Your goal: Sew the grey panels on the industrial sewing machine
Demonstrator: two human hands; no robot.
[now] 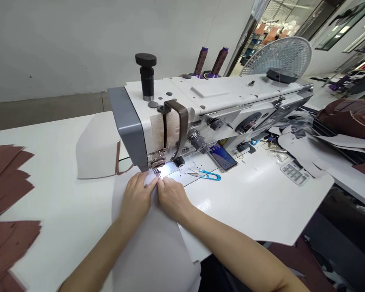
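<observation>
A white sewing machine point(176, 97) stands on the white table, its lamp lit at the needle area. Light grey material point(158, 251) runs from under the presser foot point(157, 172) down to the bottom edge. My left hand point(137, 194) lies on this material just left of the foot, fingers spread and pressing it flat. Close beside it, my right hand point(172, 196) has its fingers curled and pinched on the material's edge, right in front of the foot. The two thumbs nearly meet there.
Blue thread snips point(205, 174) and a phone point(222, 156) lie right of the needle. Brown pieces point(9, 174) are stacked at the left. A grey piece point(95, 150) lies behind my left hand. A calculator point(295, 173) and more pieces point(304, 150) are at the right.
</observation>
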